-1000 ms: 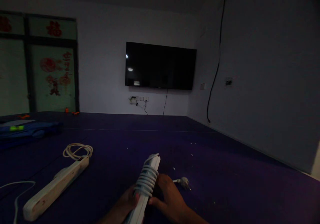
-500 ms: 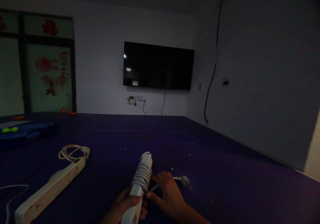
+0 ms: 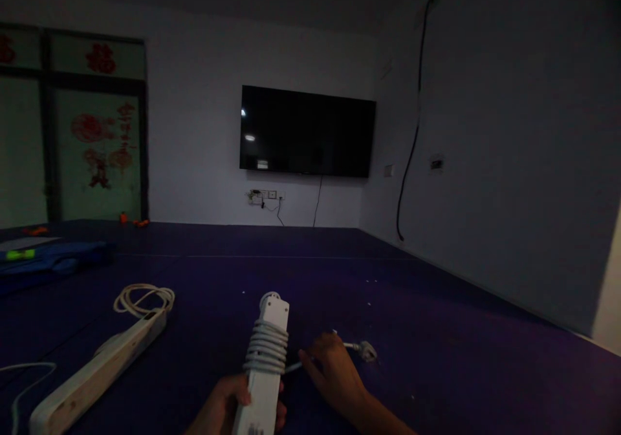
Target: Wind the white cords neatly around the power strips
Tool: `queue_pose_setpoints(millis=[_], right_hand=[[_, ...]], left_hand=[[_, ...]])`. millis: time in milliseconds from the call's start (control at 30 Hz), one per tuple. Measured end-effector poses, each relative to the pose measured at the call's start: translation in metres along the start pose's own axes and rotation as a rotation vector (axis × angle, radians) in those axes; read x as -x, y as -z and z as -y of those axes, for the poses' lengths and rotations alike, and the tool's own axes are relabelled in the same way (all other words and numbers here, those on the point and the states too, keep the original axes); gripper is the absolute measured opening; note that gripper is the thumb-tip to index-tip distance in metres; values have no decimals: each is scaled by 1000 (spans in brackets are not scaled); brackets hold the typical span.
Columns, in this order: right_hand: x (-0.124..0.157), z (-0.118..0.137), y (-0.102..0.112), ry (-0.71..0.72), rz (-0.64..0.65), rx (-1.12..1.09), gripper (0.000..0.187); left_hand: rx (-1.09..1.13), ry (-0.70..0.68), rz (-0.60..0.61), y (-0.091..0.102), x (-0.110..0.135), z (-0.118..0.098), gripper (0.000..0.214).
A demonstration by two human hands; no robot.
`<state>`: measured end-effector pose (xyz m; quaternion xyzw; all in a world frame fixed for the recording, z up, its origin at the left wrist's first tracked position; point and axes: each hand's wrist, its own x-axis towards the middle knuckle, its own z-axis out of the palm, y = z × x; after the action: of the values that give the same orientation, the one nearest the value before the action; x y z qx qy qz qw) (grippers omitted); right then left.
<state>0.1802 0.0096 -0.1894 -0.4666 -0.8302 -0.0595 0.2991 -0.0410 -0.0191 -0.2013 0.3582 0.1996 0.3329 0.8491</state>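
Note:
A white power strip with its cord coiled round its upper half points away from me at the bottom middle. My left hand is wrapped round its lower end. Just right of it, my right hand pinches the loose stretch of cord that runs to the plug lying on the dark purple floor.
A second, longer power strip lies at the left with a coiled cord at its far end. A blue bag sits at far left. A black TV hangs on the far wall above sockets. The right wall carries a black cable.
The power strip has swung from leaning right to pointing nearly straight away. My right hand has come off the coil and now holds the loose cord beside it.

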Motion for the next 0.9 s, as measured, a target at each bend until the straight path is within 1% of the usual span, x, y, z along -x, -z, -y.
queue_pose_setpoints(millis=[33,100,200,267,367,500,600,667,767,833,900], right_hand=[[-1,-2,0,2,-6,22,34],[-2,-6,-1,12,-24,66,34],[-4,-15,-1,45,-52,112,35],[-5,-20,-1,62,-60,117,36],[-7,-25,0,57,-51,118,38],[-9,-28,4,25,-21,127,35],[-9,-30,7,37,10,116,31],[-10,-33,8,56,24,114,29],[-11,-39,7,66,31,123,28],[-11,-44,7,69,33,127,28],[-11,-49,7,74,37,132,28]], left_hand=[[-2,-4,3,0,0,1,47],[-2,-49,-30,-3,2,5,43],[8,-148,-158,-11,4,12,32],[-8,-144,-218,-15,6,14,35],[-44,-120,-259,-19,6,13,44],[-48,-152,-299,-18,4,10,43],[-7,-142,-275,-16,4,11,45],[65,-123,-258,-15,4,12,49],[169,-115,-250,-14,4,14,47],[191,-135,-209,-12,3,15,47],[206,-146,-139,-10,1,14,48]])
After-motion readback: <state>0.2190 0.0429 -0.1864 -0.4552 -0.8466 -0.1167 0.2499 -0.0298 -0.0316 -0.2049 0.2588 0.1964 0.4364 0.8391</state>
